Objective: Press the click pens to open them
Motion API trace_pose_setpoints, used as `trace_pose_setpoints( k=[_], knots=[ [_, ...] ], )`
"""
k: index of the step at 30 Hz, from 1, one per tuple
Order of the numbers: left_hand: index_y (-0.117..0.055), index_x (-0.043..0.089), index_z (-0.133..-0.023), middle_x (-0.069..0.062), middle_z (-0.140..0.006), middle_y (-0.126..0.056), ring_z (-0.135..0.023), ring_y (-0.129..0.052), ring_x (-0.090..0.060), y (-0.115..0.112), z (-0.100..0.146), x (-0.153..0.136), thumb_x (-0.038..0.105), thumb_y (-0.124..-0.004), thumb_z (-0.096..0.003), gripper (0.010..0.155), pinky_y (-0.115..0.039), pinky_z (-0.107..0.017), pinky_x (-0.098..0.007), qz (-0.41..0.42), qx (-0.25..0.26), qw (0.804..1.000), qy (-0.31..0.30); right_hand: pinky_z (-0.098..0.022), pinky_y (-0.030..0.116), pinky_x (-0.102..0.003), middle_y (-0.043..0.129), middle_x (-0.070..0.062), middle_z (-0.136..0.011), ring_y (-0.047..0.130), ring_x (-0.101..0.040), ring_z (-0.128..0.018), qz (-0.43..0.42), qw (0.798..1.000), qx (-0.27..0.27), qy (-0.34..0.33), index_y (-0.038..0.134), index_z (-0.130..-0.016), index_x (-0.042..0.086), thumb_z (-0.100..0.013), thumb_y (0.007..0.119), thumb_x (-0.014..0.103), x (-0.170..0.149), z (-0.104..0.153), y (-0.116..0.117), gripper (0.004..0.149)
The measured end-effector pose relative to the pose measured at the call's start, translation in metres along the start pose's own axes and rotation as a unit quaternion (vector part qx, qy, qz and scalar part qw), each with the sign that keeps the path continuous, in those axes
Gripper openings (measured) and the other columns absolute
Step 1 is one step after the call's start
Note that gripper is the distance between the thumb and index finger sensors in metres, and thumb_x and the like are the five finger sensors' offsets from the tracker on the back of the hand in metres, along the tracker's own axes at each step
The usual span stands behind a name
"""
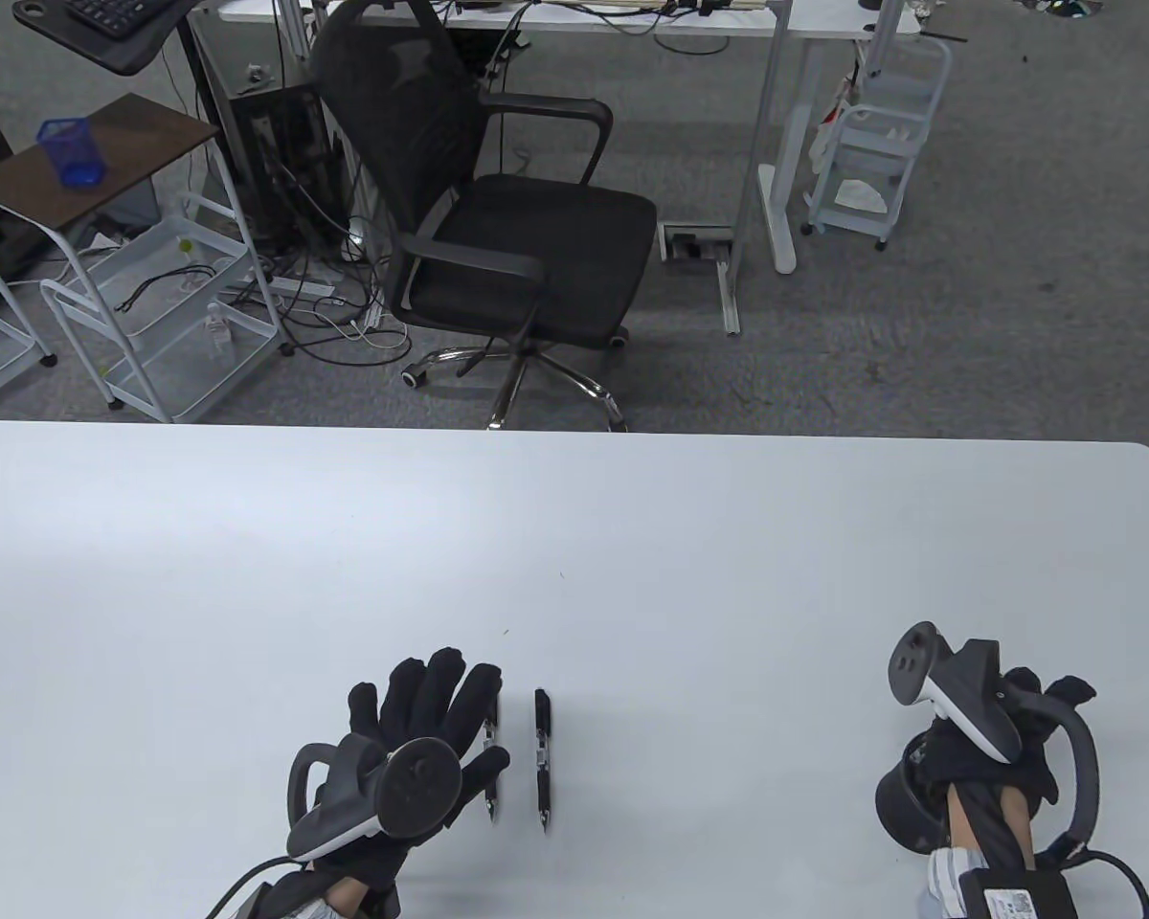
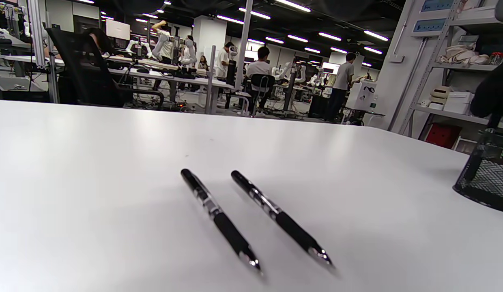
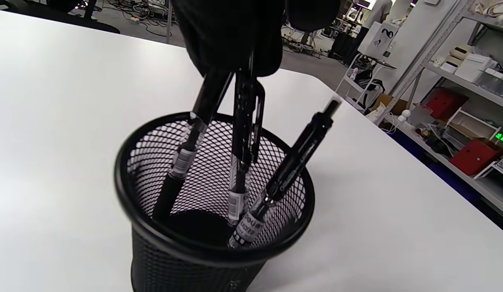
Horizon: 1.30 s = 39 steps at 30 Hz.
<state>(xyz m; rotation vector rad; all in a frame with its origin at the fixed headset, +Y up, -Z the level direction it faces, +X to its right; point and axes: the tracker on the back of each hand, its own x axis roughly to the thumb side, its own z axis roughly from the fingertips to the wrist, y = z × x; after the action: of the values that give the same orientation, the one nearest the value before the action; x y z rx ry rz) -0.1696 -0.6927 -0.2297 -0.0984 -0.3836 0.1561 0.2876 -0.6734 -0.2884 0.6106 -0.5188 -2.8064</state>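
Two black click pens lie side by side on the white table (image 1: 632, 536), the left pen (image 1: 491, 766) (image 2: 219, 219) and the right pen (image 1: 542, 761) (image 2: 280, 217), tips toward me. My left hand (image 1: 431, 708) lies open with fingers spread, right beside the left pen; whether it touches the pen I cannot tell. My right hand (image 1: 1015, 737) hovers over a black mesh pen cup (image 1: 905, 804) (image 3: 215, 243). Its fingers (image 3: 235, 36) close on the tops of two pens (image 3: 241, 134) standing in the cup. A third pen (image 3: 300, 154) leans free in it.
The pen cup also shows at the right edge of the left wrist view (image 2: 484, 178). An office chair (image 1: 498, 211) and carts stand on the floor beyond the table's far edge.
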Motion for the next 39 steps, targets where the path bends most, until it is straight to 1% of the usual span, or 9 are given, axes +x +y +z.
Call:
trace_pose_setpoints(
  k=[8, 12, 19, 23, 28, 31, 33, 38, 39],
  knots=[
    [-0.023, 0.028, -0.126, -0.021, -0.132, -0.027, -0.117, -0.038, -0.059, 0.000, 0.000, 0.000, 0.058, -0.053, -0.0703, 0.070, -0.033, -0.076, -0.081, 0.001, -0.002, 1.000, -0.001, -0.075, 0.013, -0.074, 0.075, -0.010, -0.107, 0.044, -0.041, -0.113, 0.009, 1.000, -0.024, -0.017, 0.077, -0.102, 0.019, -0.062, 0.075, 0.016, 0.008, 0.013, -0.014, 0.040],
    [-0.023, 0.028, -0.126, -0.022, -0.132, -0.027, -0.117, -0.039, -0.058, 0.000, 0.001, 0.000, 0.058, -0.053, -0.0703, 0.070, -0.033, -0.076, -0.081, 0.004, 0.000, 1.000, -0.002, -0.075, 0.020, -0.076, 0.076, -0.015, -0.103, 0.064, -0.044, -0.105, -0.005, 1.000, -0.014, -0.022, 0.077, -0.101, 0.015, -0.062, 0.074, 0.014, 0.006, 0.016, -0.020, 0.039],
    [-0.023, 0.028, -0.126, -0.021, -0.132, -0.027, -0.117, -0.039, -0.058, 0.001, 0.002, -0.001, 0.058, -0.053, -0.0702, 0.070, -0.033, -0.076, -0.081, 0.007, 0.003, 1.000, -0.004, -0.075, 0.022, -0.076, 0.075, -0.019, -0.101, 0.068, -0.047, -0.102, -0.058, 0.997, -0.030, -0.030, 0.077, -0.101, 0.011, -0.062, 0.073, 0.014, -0.007, 0.029, -0.034, 0.039],
    [-0.023, 0.028, -0.126, -0.021, -0.132, -0.027, -0.117, -0.039, -0.058, 0.001, 0.002, -0.001, 0.058, -0.053, -0.0703, 0.070, -0.033, -0.076, -0.081, 0.008, 0.003, 1.000, -0.004, -0.075, 0.025, -0.076, 0.075, -0.022, -0.097, 0.072, -0.049, -0.098, -0.110, 0.990, -0.076, -0.046, 0.079, -0.098, 0.008, -0.061, 0.073, 0.013, -0.021, 0.054, -0.061, 0.038],
    [-0.023, 0.028, -0.126, -0.021, -0.132, -0.027, -0.117, -0.039, -0.059, 0.001, 0.002, -0.001, 0.058, -0.053, -0.0703, 0.070, -0.033, -0.076, -0.081, 0.009, 0.003, 1.000, -0.004, -0.075, 0.034, -0.076, 0.076, -0.023, -0.094, 0.078, -0.050, -0.092, -0.186, 0.966, -0.152, -0.095, 0.079, -0.097, 0.008, -0.060, 0.074, 0.013, -0.032, 0.086, -0.088, 0.038],
    [-0.023, 0.028, -0.126, -0.021, -0.132, -0.027, -0.117, -0.040, -0.059, 0.000, 0.003, 0.000, 0.058, -0.053, -0.0702, 0.070, -0.033, -0.076, -0.081, 0.008, 0.003, 1.000, -0.005, -0.074, 0.040, -0.075, 0.077, -0.022, -0.093, 0.081, -0.049, -0.089, -0.264, 0.933, -0.185, -0.159, 0.078, -0.097, 0.008, -0.060, 0.074, 0.014, -0.033, 0.097, -0.096, 0.038],
    [-0.023, 0.028, -0.126, -0.021, -0.132, -0.027, -0.117, -0.040, -0.059, 0.001, 0.003, -0.001, 0.058, -0.053, -0.0703, 0.070, -0.033, -0.076, -0.081, 0.008, 0.003, 1.000, -0.005, -0.073, 0.043, -0.075, 0.077, -0.023, -0.092, 0.083, -0.049, -0.087, -0.336, 0.896, -0.197, -0.211, 0.079, -0.097, 0.008, -0.060, 0.075, 0.014, -0.029, 0.099, -0.095, 0.038],
    [-0.023, 0.027, -0.126, -0.021, -0.132, -0.027, -0.116, -0.041, -0.059, 0.002, 0.004, -0.003, 0.058, -0.053, -0.0702, 0.070, -0.034, -0.076, -0.081, 0.012, 0.009, 1.000, -0.004, -0.069, 0.056, -0.071, 0.077, -0.024, -0.091, 0.090, -0.047, -0.080, -0.543, 0.763, -0.159, -0.312, 0.078, -0.097, 0.007, -0.060, 0.075, 0.012, -0.005, 0.085, -0.069, 0.038],
    [-0.023, 0.027, -0.126, -0.021, -0.132, -0.027, -0.116, -0.041, -0.059, 0.002, 0.004, -0.003, 0.058, -0.053, -0.0703, 0.070, -0.034, -0.076, -0.081, 0.012, 0.009, 1.000, -0.004, -0.069, 0.056, -0.071, 0.077, -0.024, -0.091, 0.090, -0.047, -0.080, -0.595, 0.723, -0.137, -0.322, 0.077, -0.097, 0.007, -0.060, 0.075, 0.012, 0.002, 0.079, -0.058, 0.038]
  ],
)
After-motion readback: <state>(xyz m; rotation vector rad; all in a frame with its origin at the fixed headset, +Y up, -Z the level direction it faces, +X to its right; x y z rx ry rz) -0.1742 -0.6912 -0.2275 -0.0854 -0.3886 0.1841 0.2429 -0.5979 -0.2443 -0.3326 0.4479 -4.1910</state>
